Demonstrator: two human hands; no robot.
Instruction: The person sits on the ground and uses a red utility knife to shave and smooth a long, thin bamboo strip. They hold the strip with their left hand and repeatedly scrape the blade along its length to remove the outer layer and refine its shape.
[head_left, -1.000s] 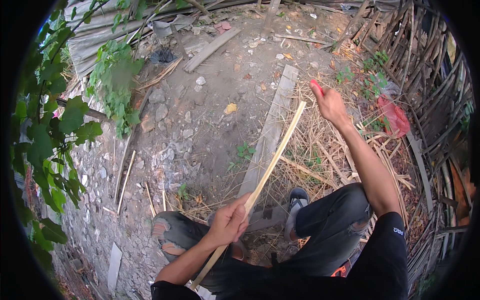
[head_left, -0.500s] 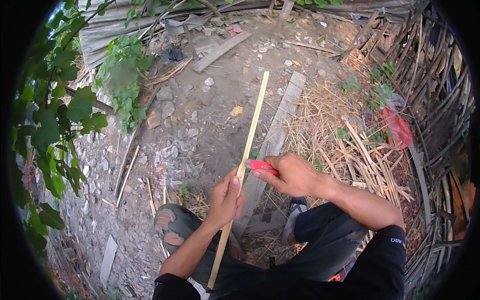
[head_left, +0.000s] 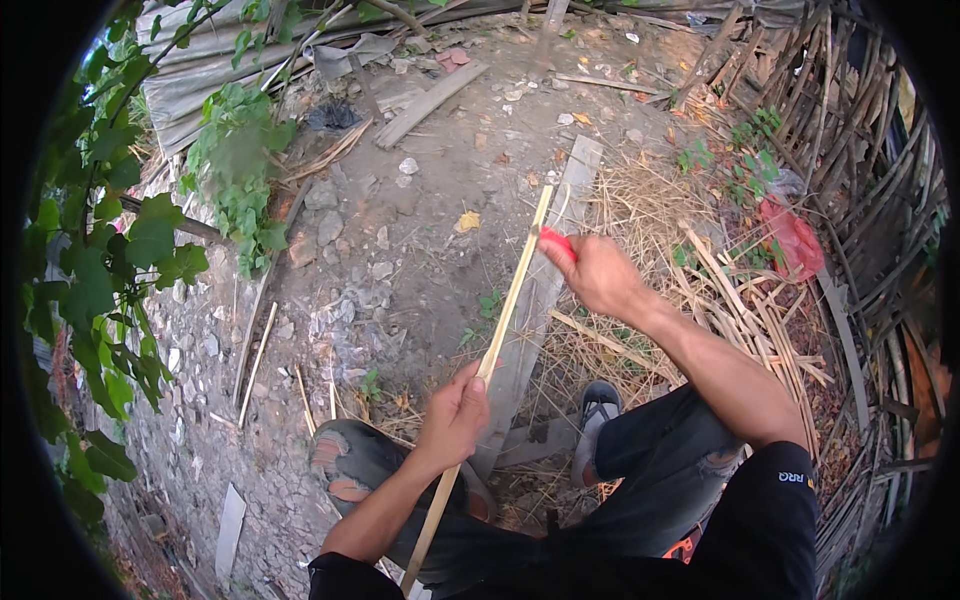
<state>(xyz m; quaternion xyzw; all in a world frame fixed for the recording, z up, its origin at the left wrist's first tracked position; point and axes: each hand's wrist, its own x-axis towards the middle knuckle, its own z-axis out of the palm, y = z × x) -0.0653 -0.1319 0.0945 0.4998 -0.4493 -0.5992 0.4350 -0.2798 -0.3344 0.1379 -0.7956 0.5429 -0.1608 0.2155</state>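
A long pale strip of split wood or bamboo (head_left: 511,305) slants up and away from between my legs. My left hand (head_left: 457,415) is closed around it near the middle. Near the strip's far end, my right hand (head_left: 597,275) grips a red-handled utility knife (head_left: 558,250). Its blade end meets the strip's right side; the blade itself is too small to make out. A thin curled shaving (head_left: 566,203) stands off the strip just beyond the knife.
Under the strip, a grey weathered board (head_left: 560,235) lies along the ground. To its right are straw-like shavings (head_left: 650,215) and a heap of split sticks (head_left: 745,320). A red plastic bag (head_left: 792,240) rests by a stick fence (head_left: 870,170). Leafy vines (head_left: 125,250) hang at left.
My right hand has pushed the knife away from me along the strip, from near my left hand to near the far end. A curled shaving now shows there. My left hand keeps its hold.
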